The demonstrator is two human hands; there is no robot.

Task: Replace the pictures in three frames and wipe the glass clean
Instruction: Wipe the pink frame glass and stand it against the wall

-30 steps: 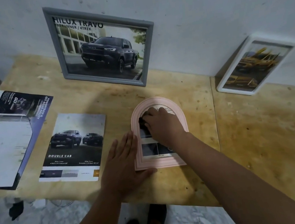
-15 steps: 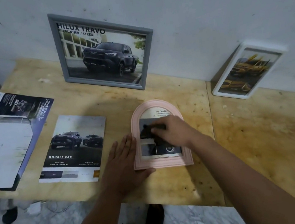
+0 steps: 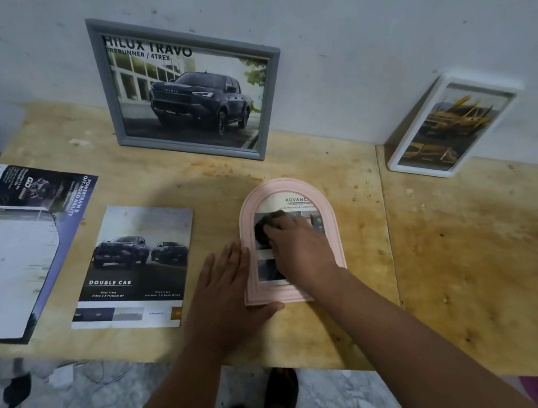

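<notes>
On the plywood table [image 3: 473,244], right hand [image 3: 297,244] grips dark cloth [image 3: 264,230] on pink frame [image 3: 330,222]; left hand [image 3: 224,286] flat.

Right hand [image 3: 295,241] presses a dark cloth [image 3: 266,230] on the pink frame [image 3: 331,229]; left hand [image 3: 224,286] lies flat beside it.

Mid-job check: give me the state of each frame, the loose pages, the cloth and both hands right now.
pink arched frame: flat on the table, picture inside.
grey frame: leaning on the wall, truck picture inside.
white frame: leaning on the wall, yellow picture inside.
Double Cab page: loose, flat.
brochure: loose, flat, at the table's left edge.
dark cloth: bunched, on the pink frame's glass.
left hand: flat, steadying the frame's left edge.
right hand: pressing the cloth down.
</notes>
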